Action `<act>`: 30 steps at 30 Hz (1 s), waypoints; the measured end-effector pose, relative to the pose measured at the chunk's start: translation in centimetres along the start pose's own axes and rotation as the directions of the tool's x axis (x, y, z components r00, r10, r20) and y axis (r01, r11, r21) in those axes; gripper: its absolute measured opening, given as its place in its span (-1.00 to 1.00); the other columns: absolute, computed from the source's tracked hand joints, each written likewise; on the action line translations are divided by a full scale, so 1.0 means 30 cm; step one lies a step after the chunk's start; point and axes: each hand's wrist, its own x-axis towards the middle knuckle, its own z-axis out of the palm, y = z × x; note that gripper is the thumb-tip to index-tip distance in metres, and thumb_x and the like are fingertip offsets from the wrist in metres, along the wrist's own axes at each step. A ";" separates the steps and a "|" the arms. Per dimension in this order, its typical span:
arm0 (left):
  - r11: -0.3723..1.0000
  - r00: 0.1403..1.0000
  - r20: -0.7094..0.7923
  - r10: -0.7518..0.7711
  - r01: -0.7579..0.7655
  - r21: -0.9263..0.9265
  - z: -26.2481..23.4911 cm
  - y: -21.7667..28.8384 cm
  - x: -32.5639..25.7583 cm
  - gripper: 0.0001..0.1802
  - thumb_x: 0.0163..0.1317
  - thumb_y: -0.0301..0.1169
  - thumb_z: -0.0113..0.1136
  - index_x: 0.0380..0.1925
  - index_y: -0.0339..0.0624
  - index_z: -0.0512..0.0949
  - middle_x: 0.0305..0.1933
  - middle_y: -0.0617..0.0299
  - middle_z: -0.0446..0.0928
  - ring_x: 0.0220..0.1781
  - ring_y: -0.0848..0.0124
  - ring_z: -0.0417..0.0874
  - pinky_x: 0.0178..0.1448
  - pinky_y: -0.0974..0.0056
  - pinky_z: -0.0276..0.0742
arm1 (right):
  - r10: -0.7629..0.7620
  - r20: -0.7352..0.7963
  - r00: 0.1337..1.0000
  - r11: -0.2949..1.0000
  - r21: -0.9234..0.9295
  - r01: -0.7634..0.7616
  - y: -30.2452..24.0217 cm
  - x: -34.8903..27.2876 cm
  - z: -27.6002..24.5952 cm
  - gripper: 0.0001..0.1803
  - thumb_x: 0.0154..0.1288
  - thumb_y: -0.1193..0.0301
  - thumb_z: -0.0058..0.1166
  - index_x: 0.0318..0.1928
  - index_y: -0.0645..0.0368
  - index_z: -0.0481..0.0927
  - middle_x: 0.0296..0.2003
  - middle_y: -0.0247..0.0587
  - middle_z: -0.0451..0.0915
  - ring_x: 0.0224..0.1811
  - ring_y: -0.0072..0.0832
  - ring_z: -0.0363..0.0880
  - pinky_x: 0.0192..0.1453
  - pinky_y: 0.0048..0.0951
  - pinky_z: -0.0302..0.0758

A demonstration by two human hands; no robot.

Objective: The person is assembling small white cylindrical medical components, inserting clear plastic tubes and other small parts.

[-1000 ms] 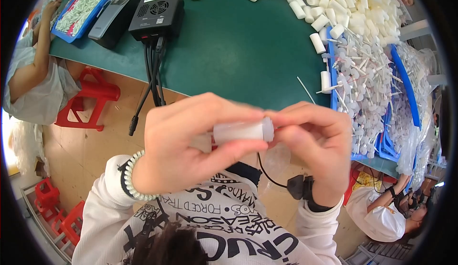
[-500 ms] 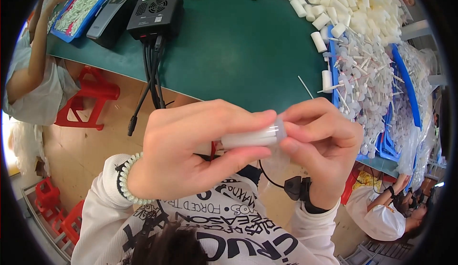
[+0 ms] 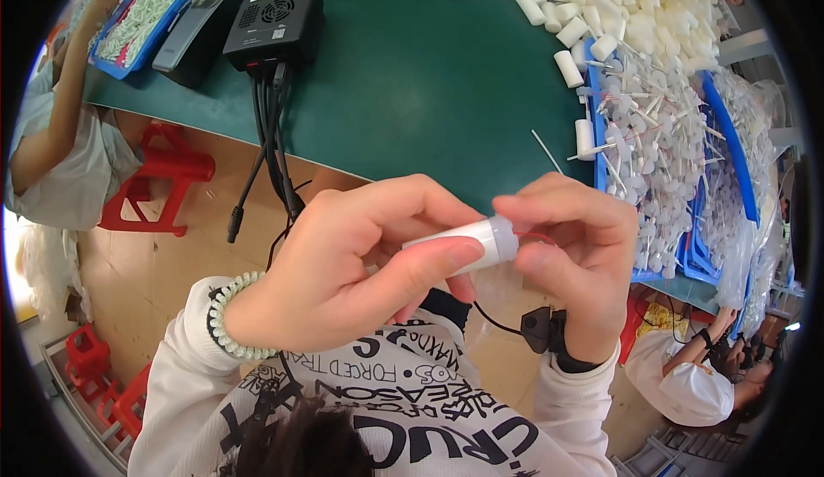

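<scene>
My left hand [image 3: 343,258] is closed around a smooth white cylinder [image 3: 481,245], its thumb lying along the near side. Over the cylinder's right end sits a translucent, greyish cap [image 3: 505,238]. A thin red strand [image 3: 534,236] comes out of that cap towards my right palm. With curled fingers, my right hand [image 3: 579,241] grips about the cap: the forefinger tip is at its upper edge and the thumb at its right side. The cylinder's left end is partly hidden inside my left hand.
White foam-like cylinders [image 3: 618,5] are heaped on the green table [image 3: 412,91]. Right of them, a blue tray [image 3: 598,121] is full of translucent caps with sticks. A black box [image 3: 276,26] with cables stands at the left. Co-workers sit at both sides, near red stools [image 3: 163,168].
The cylinder has tilted, its capped end now higher. My right fingers have loosened and shifted around the cap, exposing the red strand. My left thumb has moved up across the cylinder.
</scene>
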 end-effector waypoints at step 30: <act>0.927 0.971 0.165 -0.171 0.216 -0.308 0.031 -0.040 -0.003 -0.60 0.42 -0.16 -0.25 -0.18 -0.32 0.39 -0.42 0.01 0.57 -0.71 0.63 0.25 -0.63 0.54 0.08 | -0.124 -0.070 0.990 0.984 0.121 0.132 0.006 -0.075 0.031 -0.63 0.03 0.70 0.17 -0.07 0.41 0.54 -0.15 -0.04 0.57 -0.07 -0.42 0.57 0.07 -0.41 0.49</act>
